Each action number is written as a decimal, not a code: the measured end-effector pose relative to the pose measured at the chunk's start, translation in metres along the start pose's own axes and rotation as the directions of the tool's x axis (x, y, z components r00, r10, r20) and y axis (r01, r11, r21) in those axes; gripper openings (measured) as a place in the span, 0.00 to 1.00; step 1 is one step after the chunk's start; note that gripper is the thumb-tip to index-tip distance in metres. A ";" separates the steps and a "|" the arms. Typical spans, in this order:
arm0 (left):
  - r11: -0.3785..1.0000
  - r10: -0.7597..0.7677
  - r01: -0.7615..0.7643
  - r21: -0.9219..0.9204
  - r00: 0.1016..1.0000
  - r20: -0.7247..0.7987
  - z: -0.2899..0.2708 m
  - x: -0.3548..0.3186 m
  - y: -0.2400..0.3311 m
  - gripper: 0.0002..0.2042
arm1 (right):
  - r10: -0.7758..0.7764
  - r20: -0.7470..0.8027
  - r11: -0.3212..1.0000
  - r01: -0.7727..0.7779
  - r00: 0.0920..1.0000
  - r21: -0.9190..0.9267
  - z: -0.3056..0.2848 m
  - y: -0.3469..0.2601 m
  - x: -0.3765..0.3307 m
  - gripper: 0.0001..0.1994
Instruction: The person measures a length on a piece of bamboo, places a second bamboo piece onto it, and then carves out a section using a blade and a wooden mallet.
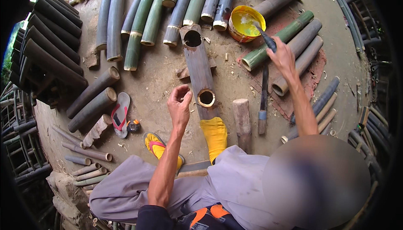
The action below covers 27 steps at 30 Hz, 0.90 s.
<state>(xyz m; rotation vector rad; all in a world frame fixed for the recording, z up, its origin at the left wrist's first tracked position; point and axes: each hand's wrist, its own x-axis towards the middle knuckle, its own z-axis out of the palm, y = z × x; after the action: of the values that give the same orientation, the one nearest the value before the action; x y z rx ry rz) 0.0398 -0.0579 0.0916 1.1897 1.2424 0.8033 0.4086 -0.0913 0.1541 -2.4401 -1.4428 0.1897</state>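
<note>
My right hand (282, 58) grips a dark-handled tool (267, 39); its far end dips into a yellow bucket (239, 33), so its kind is hidden. Inside the bucket is something pale yellow. Nearer to me, my left hand (179, 102) hovers beside a grey bamboo tube (198, 64), its fingers loosely curled and nothing visible in them. That tube lies pointing away from me, with a round hole cut near each end. My yellow-socked foot (215, 135) rests against its near end.
Several bamboo lengths (145, 18) lie along the far side. More thick tubes (289, 43) lie on a reddish mat at the right. A wooden block (242, 119) and a dark long-bladed tool (263, 100) lie right of my foot. A sandal (121, 112) and tape measure (133, 125) are left.
</note>
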 end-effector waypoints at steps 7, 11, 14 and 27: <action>0.766 -0.255 0.539 -0.349 0.755 0.605 0.041 -0.029 0.045 0.30 | 0.240 0.013 0.716 -0.186 0.971 0.673 -0.010 -0.085 -0.156 0.23; 0.668 -0.242 0.547 -0.505 0.801 0.547 0.079 -0.046 0.060 0.20 | 0.011 0.139 0.698 -0.107 0.990 0.708 -0.008 -0.103 -0.201 0.29; 0.733 -0.211 0.342 -0.588 0.936 0.282 0.059 -0.032 0.043 0.13 | 0.215 0.171 0.883 -0.267 0.961 0.386 0.056 -0.055 -0.259 0.34; 0.772 -0.127 0.120 -0.624 0.991 0.033 -0.023 0.014 0.041 0.08 | 0.397 0.461 0.914 -0.297 0.794 -0.276 0.065 0.016 -0.375 0.31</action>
<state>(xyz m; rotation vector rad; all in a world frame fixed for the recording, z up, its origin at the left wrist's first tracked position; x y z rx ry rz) 0.0257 -0.0299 0.1288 0.5486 0.9303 1.0209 0.2223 -0.4134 0.0728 -2.9546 -1.2039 0.8821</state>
